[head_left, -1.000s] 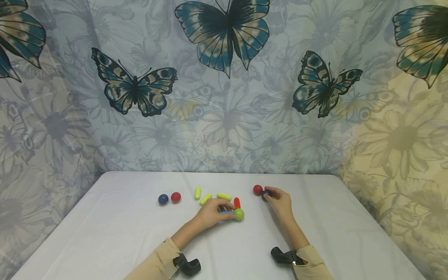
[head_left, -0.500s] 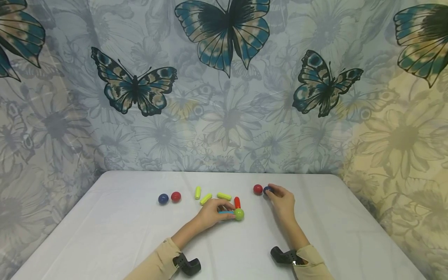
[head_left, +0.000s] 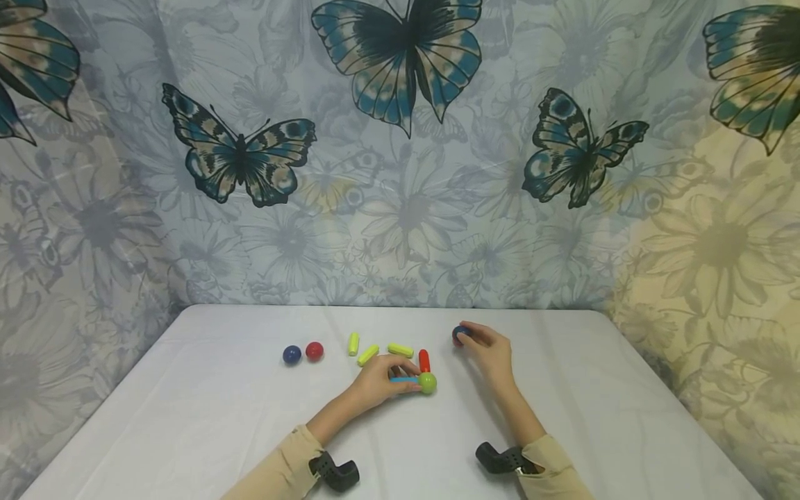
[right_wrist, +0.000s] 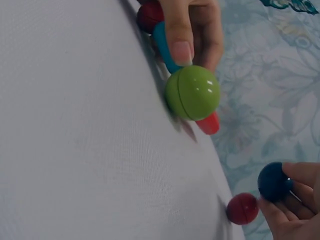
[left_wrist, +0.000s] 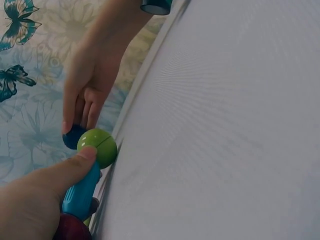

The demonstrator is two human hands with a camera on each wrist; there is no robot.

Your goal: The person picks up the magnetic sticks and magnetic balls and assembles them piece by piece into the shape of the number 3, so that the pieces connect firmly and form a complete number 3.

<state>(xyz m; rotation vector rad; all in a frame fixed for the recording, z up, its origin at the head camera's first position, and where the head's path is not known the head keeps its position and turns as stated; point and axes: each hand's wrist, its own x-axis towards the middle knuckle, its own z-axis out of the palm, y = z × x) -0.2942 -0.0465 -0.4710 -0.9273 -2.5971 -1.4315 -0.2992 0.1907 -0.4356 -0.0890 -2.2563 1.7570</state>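
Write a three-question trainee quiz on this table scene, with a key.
1. True or false: the right hand holds a yellow stick.
2. The left hand holds the blue stick. Which ball sits at that stick's end? A red, B green, C blue.
3. How many yellow sticks lie on the table?

Key
1. False: its grip is on a blue ball, with a red ball beside it.
2. B, the green ball.
3. Three.

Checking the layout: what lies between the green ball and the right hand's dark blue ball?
A red stick beside the green ball, then bare tablecloth to the dark blue ball; head view.
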